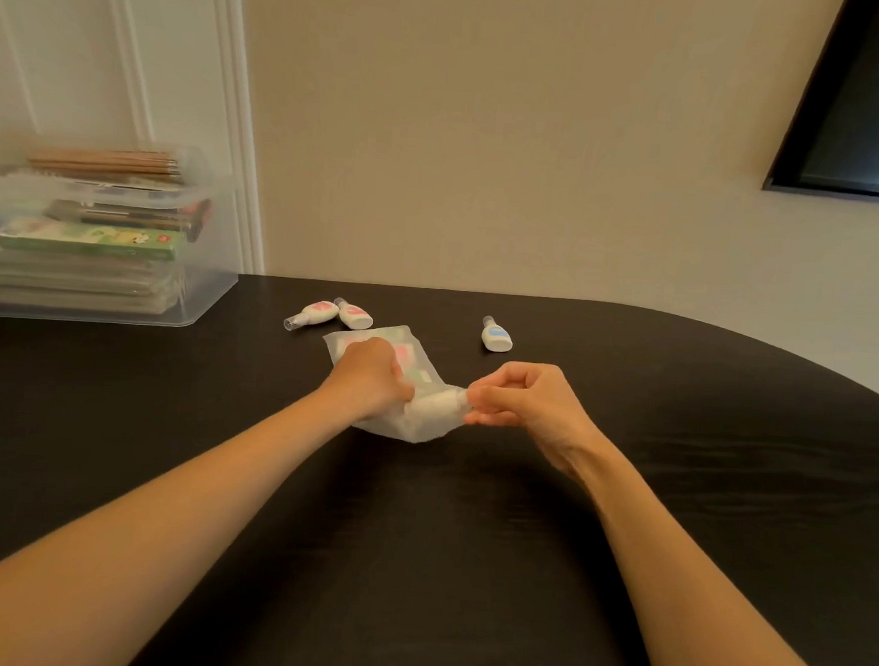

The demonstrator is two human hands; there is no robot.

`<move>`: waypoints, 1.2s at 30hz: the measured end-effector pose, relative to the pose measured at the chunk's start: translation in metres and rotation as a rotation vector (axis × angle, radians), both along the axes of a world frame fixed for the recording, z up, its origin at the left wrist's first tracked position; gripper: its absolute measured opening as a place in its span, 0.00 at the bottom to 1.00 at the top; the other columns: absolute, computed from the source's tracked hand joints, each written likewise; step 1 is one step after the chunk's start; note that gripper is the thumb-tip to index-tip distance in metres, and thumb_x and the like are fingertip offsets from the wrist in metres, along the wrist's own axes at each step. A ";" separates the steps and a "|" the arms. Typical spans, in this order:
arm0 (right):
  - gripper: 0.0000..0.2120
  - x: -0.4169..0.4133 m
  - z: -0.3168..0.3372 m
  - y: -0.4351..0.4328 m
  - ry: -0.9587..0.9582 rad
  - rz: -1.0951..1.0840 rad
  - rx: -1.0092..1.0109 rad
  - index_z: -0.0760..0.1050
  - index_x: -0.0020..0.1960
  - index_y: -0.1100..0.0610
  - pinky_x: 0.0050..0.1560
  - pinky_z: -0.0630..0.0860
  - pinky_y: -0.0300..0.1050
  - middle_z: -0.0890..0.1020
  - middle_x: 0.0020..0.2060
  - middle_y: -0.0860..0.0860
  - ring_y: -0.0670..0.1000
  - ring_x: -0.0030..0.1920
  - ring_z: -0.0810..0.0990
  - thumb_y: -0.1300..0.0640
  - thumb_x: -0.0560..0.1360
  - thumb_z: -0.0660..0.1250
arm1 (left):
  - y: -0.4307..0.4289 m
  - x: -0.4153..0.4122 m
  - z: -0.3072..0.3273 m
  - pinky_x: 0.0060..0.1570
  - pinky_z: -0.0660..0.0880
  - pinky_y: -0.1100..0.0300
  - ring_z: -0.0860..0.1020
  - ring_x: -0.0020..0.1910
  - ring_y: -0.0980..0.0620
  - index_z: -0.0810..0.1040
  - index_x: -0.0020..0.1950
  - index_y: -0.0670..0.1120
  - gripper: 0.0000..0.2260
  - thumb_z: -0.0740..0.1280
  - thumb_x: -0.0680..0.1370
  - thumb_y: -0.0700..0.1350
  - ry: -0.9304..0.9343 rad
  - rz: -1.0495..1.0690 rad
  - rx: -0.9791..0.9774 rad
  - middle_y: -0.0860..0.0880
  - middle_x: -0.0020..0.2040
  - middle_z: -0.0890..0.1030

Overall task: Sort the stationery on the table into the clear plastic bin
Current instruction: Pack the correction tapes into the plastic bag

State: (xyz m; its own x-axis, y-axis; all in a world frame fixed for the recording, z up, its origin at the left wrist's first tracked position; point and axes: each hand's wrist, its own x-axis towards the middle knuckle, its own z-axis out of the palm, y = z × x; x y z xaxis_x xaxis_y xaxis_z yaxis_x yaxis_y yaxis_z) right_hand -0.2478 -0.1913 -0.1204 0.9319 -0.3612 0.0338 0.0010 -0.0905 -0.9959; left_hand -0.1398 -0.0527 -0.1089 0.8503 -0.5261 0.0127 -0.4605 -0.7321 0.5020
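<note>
Gripping pouch (356, 339) of bottles (435, 403) | bin (215, 288): green box (88, 240), paper stacks (70, 284)

Both hands (373, 377) (520, 402) grip a frosted pouch (411, 418); 3 small bottles (496, 334) lie beyond.

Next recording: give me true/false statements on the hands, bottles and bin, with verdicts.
1. Both the left hand and the right hand grip the pouch. True.
2. Two pink-labelled bottles lie close together beyond the pouch. True.
3. The clear bin is empty. False: stationery is stacked inside it.
4. The blue-labelled bottle sits in the bin. False: it lies on the table, right of the pouch.
</note>
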 end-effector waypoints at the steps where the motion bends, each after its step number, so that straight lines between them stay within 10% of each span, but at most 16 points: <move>1: 0.02 0.001 -0.002 0.000 -0.013 -0.020 -0.032 0.78 0.40 0.64 0.34 0.78 0.34 0.82 0.39 0.57 0.48 0.33 0.83 0.69 0.70 0.70 | 0.000 0.000 0.000 0.34 0.63 0.64 0.70 0.44 0.50 0.71 0.40 0.43 0.07 0.66 0.75 0.44 -0.023 0.015 0.019 0.46 0.41 0.71; 8: 0.05 0.009 -0.014 0.005 0.125 0.093 -0.532 0.74 0.42 0.57 0.30 0.77 0.36 0.83 0.36 0.56 0.49 0.31 0.81 0.63 0.72 0.71 | 0.005 -0.001 0.003 0.41 0.69 0.60 0.71 0.44 0.50 0.72 0.57 0.42 0.12 0.67 0.76 0.44 -0.123 0.045 0.288 0.46 0.48 0.72; 19: 0.05 0.014 -0.019 0.021 -0.120 -0.117 -0.697 0.74 0.40 0.54 0.34 0.76 0.37 0.79 0.33 0.49 0.44 0.30 0.77 0.56 0.72 0.70 | 0.002 -0.011 0.013 0.39 0.68 0.57 0.75 0.47 0.47 0.70 0.57 0.42 0.08 0.62 0.78 0.40 -0.497 0.051 0.044 0.45 0.52 0.76; 24: 0.06 0.020 -0.025 0.030 -0.113 -0.239 -0.863 0.76 0.43 0.57 0.43 0.75 0.44 0.78 0.34 0.50 0.48 0.36 0.77 0.54 0.74 0.68 | 0.007 -0.007 0.003 0.44 0.68 0.55 0.74 0.56 0.44 0.62 0.68 0.41 0.29 0.69 0.73 0.51 -0.379 0.073 0.217 0.43 0.59 0.72; 30: 0.08 0.023 -0.030 0.036 -0.127 -0.284 -1.039 0.76 0.50 0.56 0.46 0.75 0.41 0.79 0.43 0.50 0.47 0.42 0.77 0.52 0.76 0.65 | 0.010 0.001 -0.009 0.44 0.70 0.57 0.75 0.53 0.47 0.74 0.60 0.42 0.13 0.66 0.77 0.43 -0.477 0.121 0.277 0.44 0.56 0.75; 36: 0.07 0.041 -0.030 0.048 -0.305 -0.475 -1.166 0.82 0.38 0.59 0.45 0.73 0.42 0.77 0.50 0.54 0.53 0.51 0.76 0.57 0.65 0.77 | 0.014 0.005 -0.008 0.47 0.72 0.58 0.73 0.58 0.47 0.66 0.67 0.44 0.18 0.64 0.78 0.40 -0.588 0.096 0.082 0.45 0.62 0.70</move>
